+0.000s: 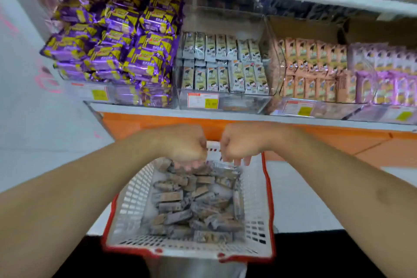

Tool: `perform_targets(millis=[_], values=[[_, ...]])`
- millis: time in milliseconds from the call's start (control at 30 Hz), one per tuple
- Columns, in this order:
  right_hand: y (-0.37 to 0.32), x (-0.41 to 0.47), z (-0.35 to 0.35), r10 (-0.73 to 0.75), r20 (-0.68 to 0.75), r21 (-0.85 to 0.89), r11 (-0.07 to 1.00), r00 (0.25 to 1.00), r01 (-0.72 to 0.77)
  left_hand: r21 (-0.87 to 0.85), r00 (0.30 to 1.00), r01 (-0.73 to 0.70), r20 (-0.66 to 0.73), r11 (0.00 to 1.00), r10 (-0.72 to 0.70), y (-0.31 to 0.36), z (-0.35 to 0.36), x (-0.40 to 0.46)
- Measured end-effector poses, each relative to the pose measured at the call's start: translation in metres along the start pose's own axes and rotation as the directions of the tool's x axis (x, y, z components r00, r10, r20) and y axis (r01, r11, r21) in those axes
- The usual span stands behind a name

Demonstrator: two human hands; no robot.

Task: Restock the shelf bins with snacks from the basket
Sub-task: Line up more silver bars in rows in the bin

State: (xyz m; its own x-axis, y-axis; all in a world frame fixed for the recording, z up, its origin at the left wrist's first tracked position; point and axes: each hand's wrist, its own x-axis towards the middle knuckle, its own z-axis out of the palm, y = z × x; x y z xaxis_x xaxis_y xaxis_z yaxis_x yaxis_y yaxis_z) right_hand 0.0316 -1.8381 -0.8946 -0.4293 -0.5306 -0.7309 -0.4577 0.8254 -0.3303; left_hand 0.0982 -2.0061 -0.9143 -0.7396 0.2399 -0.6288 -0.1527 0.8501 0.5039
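From the head camera, both hands dip into the far end of the basket [255, 210]. The left hand [185, 144] curls over the snack packs [191, 201]; whether it grips one cannot be told. The right hand [239, 144] hangs with loose fingers, holding nothing visible. Risk: a hasty handful could spill packs before reaching the grey-pack bin [225, 99].
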Motion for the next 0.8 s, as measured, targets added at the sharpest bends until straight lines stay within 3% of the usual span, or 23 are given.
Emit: perform_targets(millis=[100,200,300,433,567,700,800], values=[[0.023,0.049,0.068,0.113,0.104,-0.181,0.979,0.988,-0.093,0.230,0.991,0.122,0.030,0.966,-0.132,-0.061,0.060,0.023],[0.047,0.092,0.115,0.179,0.088,-0.173,0.971,0.980,-0.162,0.139,0.966,0.254,-0.073,0.957,-0.246,-0.123,0.109,0.043],[0.075,0.132,0.147,0.278,-0.006,-0.052,0.959,0.960,-0.278,0.039,0.932,0.347,-0.126,0.937,-0.340,-0.161,0.139,0.064],[0.106,0.171,0.182,0.314,-0.175,-0.014,0.947,0.933,-0.321,-0.035,0.907,0.279,-0.320,0.960,-0.275,-0.195,0.153,0.107],[0.117,0.192,0.201,0.281,-0.306,-0.048,0.950,0.910,-0.309,-0.241,0.906,0.335,-0.181,0.911,-0.382,-0.202,0.155,0.143],[0.121,0.203,0.200,0.295,-0.265,-0.051,0.946,0.918,-0.319,-0.053,0.890,0.441,-0.107,0.896,-0.444,-0.211,0.169,0.156],[0.124,0.208,0.204,0.319,-0.220,-0.014,0.944,0.922,-0.330,0.037,0.913,0.407,-0.028,0.913,-0.406,-0.216,0.178,0.156]])
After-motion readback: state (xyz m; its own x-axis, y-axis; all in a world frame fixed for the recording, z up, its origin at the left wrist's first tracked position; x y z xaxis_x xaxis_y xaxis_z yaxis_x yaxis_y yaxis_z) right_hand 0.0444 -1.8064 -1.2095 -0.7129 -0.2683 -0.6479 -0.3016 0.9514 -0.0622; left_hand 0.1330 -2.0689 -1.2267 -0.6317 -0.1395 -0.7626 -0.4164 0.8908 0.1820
